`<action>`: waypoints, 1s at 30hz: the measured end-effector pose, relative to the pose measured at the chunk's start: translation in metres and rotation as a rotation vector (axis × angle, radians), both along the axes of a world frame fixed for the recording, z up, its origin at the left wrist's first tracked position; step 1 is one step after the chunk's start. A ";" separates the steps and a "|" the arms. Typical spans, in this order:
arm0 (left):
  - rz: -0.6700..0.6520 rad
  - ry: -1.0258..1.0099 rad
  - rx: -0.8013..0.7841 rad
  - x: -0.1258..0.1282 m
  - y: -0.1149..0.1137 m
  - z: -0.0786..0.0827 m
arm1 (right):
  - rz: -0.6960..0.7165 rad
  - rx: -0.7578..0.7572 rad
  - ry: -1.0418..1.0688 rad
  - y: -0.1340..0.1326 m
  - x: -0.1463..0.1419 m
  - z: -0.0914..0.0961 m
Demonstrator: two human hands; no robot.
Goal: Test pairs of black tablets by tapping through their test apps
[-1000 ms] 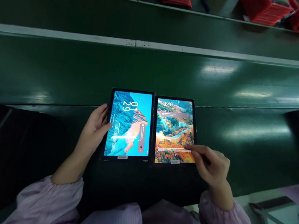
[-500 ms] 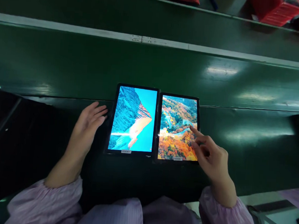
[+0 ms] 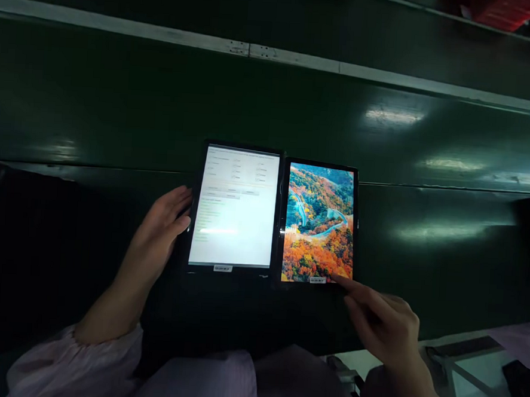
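Two tablets lie side by side on a dark green surface in front of me. The left tablet [image 3: 234, 211] shows a white screen with small text. The right tablet [image 3: 320, 223] shows an orange and green landscape picture. My left hand [image 3: 159, 231] rests at the left edge of the left tablet, fingers stretched out and holding nothing. My right hand [image 3: 385, 325] points its index finger at the bottom right corner of the right tablet's screen, with the other fingers curled in.
A dark green conveyor belt [image 3: 119, 94] runs across behind the tablets, with a pale metal rail [image 3: 300, 60] along its far side. Red items [image 3: 510, 13] sit at the top right. A pale floor and a metal frame [image 3: 473, 379] show at the bottom right.
The left tablet's screen changed from a blue picture to a white page. My right index finger slid from mid-screen down to the right tablet's bottom edge. My left hand moved back to the left tablet's edge.
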State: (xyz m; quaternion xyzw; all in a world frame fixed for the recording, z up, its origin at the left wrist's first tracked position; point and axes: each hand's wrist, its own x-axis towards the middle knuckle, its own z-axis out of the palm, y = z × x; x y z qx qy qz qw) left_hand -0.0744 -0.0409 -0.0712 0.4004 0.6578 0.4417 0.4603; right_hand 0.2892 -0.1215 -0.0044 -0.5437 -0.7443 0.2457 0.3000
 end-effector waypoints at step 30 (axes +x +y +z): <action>0.146 0.008 -0.046 0.007 0.007 0.013 | 0.169 0.007 -0.096 0.002 -0.010 -0.008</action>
